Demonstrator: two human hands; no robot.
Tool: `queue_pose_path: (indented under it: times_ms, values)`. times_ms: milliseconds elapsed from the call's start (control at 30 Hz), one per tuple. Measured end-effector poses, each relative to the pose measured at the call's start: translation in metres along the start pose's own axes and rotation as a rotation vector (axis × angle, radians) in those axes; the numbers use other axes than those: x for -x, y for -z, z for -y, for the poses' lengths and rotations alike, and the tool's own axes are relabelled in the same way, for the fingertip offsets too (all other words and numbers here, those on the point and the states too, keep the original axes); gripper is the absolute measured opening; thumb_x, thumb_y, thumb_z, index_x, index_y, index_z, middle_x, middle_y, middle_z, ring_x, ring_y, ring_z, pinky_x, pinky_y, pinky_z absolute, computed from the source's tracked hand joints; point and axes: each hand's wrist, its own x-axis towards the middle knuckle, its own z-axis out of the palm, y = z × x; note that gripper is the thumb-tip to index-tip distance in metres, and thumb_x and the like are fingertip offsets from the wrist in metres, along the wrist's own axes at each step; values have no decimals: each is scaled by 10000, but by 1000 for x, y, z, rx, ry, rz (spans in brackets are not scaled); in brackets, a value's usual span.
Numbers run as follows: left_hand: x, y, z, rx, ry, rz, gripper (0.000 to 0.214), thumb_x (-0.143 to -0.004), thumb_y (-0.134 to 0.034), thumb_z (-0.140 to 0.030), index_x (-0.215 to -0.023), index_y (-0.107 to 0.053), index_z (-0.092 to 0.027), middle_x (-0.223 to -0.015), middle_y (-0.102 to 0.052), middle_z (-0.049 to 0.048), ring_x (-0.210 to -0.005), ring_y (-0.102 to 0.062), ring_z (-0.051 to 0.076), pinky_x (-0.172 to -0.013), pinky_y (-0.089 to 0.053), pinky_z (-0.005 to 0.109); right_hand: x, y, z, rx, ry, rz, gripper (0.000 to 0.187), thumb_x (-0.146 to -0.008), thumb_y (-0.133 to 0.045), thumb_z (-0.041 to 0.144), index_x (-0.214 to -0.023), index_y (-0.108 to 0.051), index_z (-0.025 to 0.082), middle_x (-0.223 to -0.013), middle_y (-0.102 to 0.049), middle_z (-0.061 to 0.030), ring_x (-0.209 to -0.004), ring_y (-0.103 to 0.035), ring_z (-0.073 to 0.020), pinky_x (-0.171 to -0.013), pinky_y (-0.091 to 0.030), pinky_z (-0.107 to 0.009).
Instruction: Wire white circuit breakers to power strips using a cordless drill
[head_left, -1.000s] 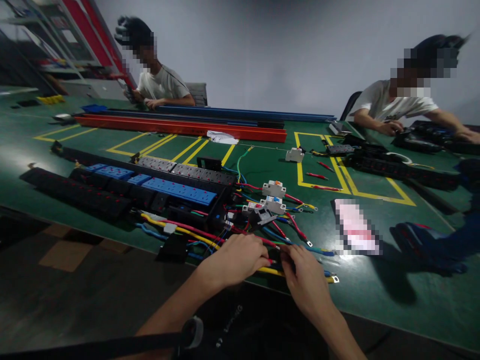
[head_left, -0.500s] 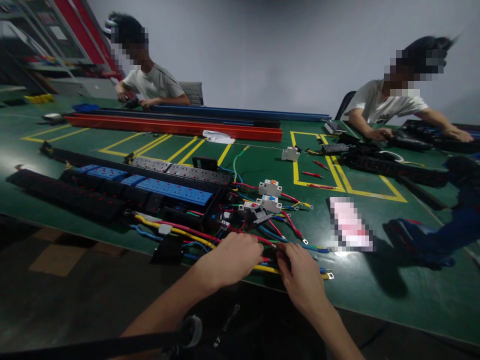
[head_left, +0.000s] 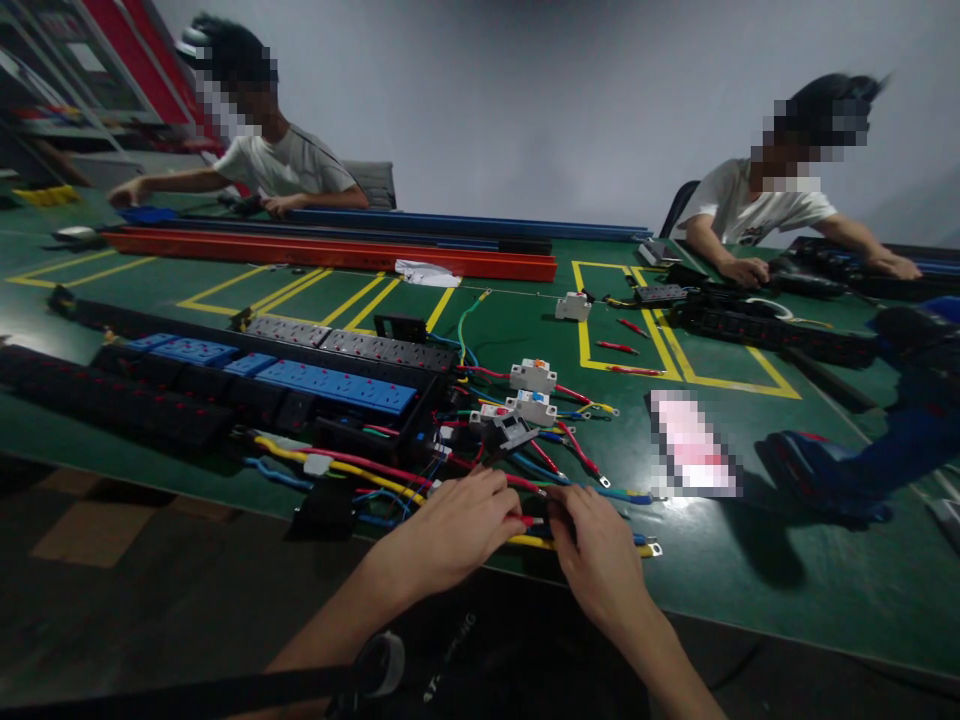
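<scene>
My left hand is closed around a red wire, whose end sticks out past the fingertips. Close beside it, my right hand has its fingers curled inward; what they grip is hidden behind the hand. Another red wire with a metal end runs just above both hands. A thick yellow cable passes beneath them and ends in a ring lug to the right. These cables lead left toward a black power strip and a strip with blue sockets.
Beyond my hands lie several small white circuit breakers with wires. A phone and a blue-black power tool are at the right. Long orange rails cross the green table. Two people sit opposite.
The view has swung slightly, shifting the scene left. My hands stay close together, and more of the red wire's end shows at my left fingertips. The far-left person's arm now reaches toward a blue tray.
</scene>
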Motion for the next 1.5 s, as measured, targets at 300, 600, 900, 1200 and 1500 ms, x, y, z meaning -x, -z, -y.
queue_pose_path:
  times_ms: [300, 600, 900, 1200, 1500]
  values:
    - [-4, -6, -1, 22, -13, -86, 173, -967, -503, -341, -1003, -624, -223, -978, -625, 10, -923, -599, 177, -739, -439, 271, 1, -2, -3, 18, 8, 7, 261, -901, -439, 116, -1098, -593, 192, -1007, -630, -50, -942, -545, -213, -824, -400, -349]
    - [7, 0, 3, 100, -28, -102, 202, -972, -497, -357, -1039, -660, -259, -986, -701, -27, -929, -635, 175, -851, -458, 305, 0, 0, -1, 23, -4, 13, 237, -919, -440, 145, -1091, -596, 192, -1005, -631, -48, -945, -550, -210, -818, -406, -347]
    - [6, -12, 2, 5, 9, -178, 289, -999, -416, -361, -1104, -672, -278, -1459, -455, 17, -1161, -582, 189, -940, -481, 336, -1, 1, -1, 54, 0, 12, 204, -957, -436, 203, -1065, -608, 185, -990, -642, -50, -919, -567, -207, -788, -424, -344]
    - [-1, -11, 8, -6, -12, -128, 300, -1006, -399, -356, -1132, -667, -309, -1368, -555, -35, -1095, -625, 166, -885, -502, 297, 4, 13, 3, 22, 8, 43, 262, -940, -430, 164, -1102, -632, 200, -1057, -665, -47, -978, -610, -203, -852, -472, -354]
    - [-1, -19, 11, -25, 7, -185, 266, -1001, -416, -367, -1087, -664, -325, -1278, -606, -61, -970, -657, 143, -698, -479, 250, -93, 87, -30, 60, -12, -321, 242, -921, -464, 326, -1024, -656, 221, -964, -686, -40, -813, -627, -177, -767, -487, -317]
